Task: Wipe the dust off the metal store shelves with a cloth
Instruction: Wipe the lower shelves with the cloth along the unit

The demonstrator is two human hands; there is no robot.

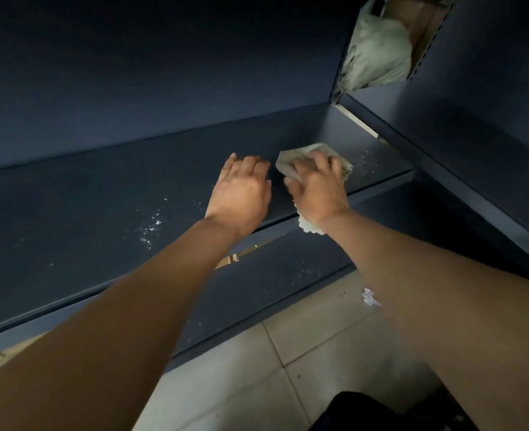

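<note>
A dark blue metal shelf (70,219) stretched across the view. The left hand (241,194) rested open on it, just beside the right hand (319,191), whose curled fingers gripped a pale ribbed cloth (291,157) pressed onto the shelf. Small white dust specks (152,227) dotted the shelf nearby.

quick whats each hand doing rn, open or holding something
Left hand: open, resting on the shelf, holding nothing.
Right hand: holds the cloth, pressed on the shelf.
</note>
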